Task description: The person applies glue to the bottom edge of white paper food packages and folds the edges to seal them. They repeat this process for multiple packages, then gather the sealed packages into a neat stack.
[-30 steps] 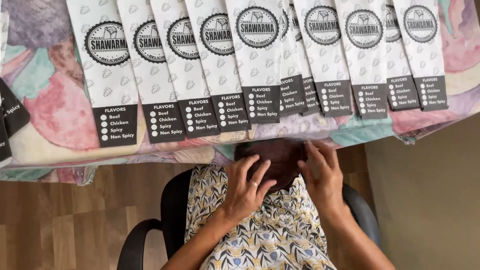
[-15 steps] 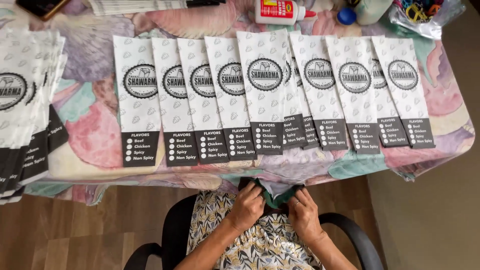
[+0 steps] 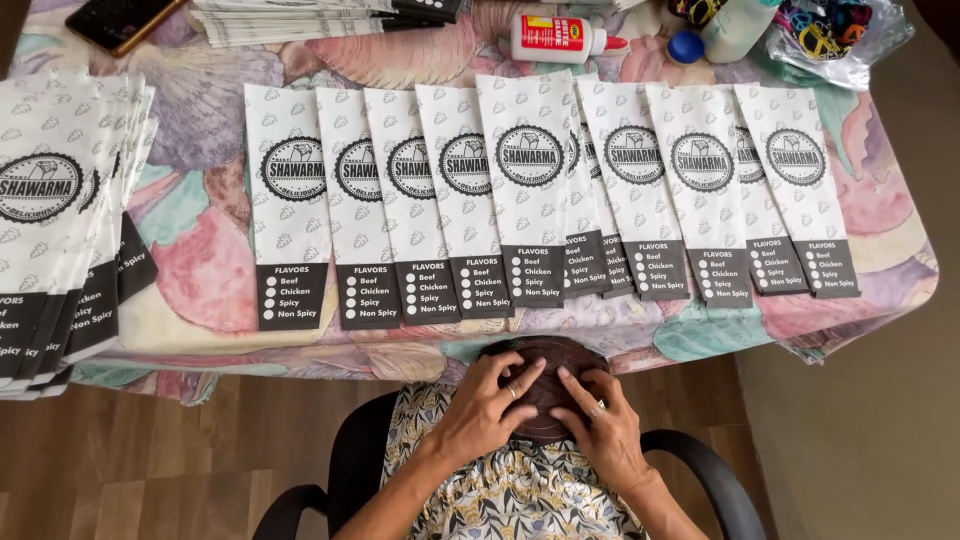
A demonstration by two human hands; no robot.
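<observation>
My left hand (image 3: 488,408) and my right hand (image 3: 598,428) lie side by side on a dark brown round stitched pad (image 3: 548,358) in my lap, just under the table's front edge. The fingers of both hands press on its top and meet near its middle. A ring shows on each hand. Above them a row of several white paper bags (image 3: 529,185) with round black emblems and black bottom panels lies overlapped across the table (image 3: 205,265).
A thick stack of the same bags (image 3: 55,215) hangs over the left edge. At the back lie a white glue bottle (image 3: 556,38), a blue cap (image 3: 686,46), a phone (image 3: 125,18) and a clear bag of coloured items (image 3: 830,30). Black chair arms (image 3: 705,470) flank me.
The view has tilted up, so more of the table shows. My hands have drawn together on the brown pad and now rest flat on its top.
</observation>
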